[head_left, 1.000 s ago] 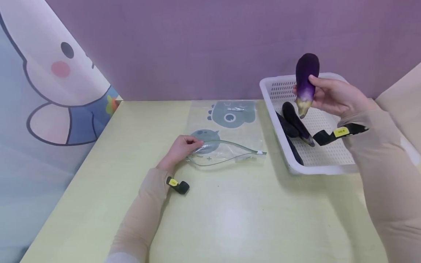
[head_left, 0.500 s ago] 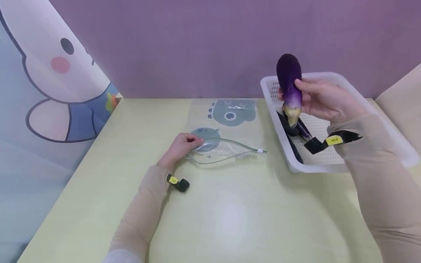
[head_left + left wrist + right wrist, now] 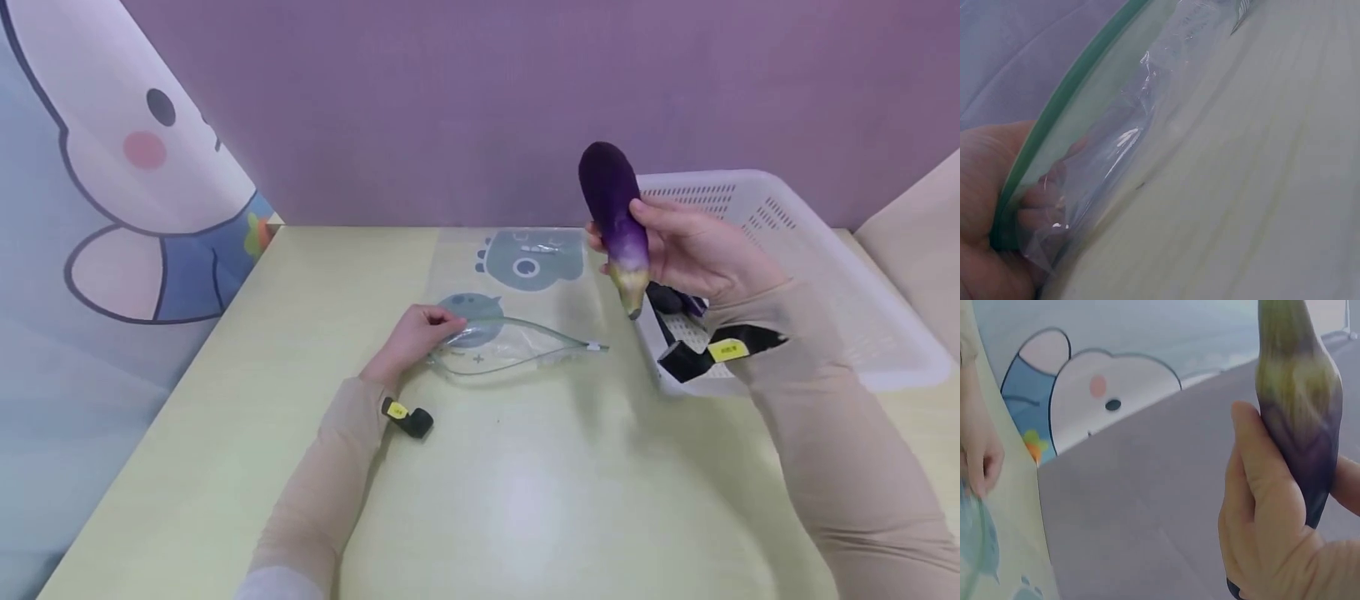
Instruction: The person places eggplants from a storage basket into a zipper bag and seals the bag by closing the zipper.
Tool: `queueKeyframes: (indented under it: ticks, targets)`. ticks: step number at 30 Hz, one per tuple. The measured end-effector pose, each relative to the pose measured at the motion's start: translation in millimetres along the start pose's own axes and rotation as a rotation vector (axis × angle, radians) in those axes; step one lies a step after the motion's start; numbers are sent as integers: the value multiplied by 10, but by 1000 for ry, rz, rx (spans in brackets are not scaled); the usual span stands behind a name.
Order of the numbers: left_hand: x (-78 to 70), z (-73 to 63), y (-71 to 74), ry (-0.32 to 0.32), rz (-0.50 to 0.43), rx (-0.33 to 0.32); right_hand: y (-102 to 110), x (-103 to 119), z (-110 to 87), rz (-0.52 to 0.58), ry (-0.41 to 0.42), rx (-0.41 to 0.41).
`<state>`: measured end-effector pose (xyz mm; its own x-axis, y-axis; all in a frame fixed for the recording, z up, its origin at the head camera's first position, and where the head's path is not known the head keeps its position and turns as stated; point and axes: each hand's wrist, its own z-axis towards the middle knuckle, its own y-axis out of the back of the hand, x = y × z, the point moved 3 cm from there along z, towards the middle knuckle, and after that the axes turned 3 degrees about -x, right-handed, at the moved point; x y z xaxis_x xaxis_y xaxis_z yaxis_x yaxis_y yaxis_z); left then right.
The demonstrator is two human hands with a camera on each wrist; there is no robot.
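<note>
My right hand (image 3: 690, 246) grips a purple eggplant (image 3: 611, 196) in the air, its pale stem end pointing down, near the left rim of the white basket. The right wrist view shows the fingers and thumb wrapped round the eggplant (image 3: 1300, 406). My left hand (image 3: 420, 337) pinches the left end of the mouth of a clear zip bag (image 3: 525, 333) lying on the table. The bag's mouth gapes between its two green strips, with a white slider at the right end. In the left wrist view, fingers show through the bag's plastic (image 3: 1110, 150).
The white plastic basket (image 3: 877, 317) stands at the right of the table (image 3: 525, 492). Dark eggplants (image 3: 663, 297) lie in it, partly hidden by my right hand and sleeve. A purple wall (image 3: 420, 108) rises behind; a cartoon curtain (image 3: 97, 250) hangs at the left.
My right hand has carried the eggplant left and slightly down, from over the basket to its left rim, beside the bag. My left hand has stayed at the bag's mouth.
</note>
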<state>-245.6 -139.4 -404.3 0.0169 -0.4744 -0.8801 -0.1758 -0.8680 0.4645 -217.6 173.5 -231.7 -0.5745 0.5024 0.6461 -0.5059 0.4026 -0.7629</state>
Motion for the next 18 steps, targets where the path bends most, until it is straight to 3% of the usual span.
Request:
queueKeyframes:
  ticks: [4,11,18]
  targets:
    - [3,3,10,4,6,-1,-114,-149,46,-99,42,-33]
    - [15,15,16,11,-5,-7,-278,-411,138,-167,67,-84]
    - [9,26,-5,-16,-6,4,-264,-711,245,-214,29,-144]
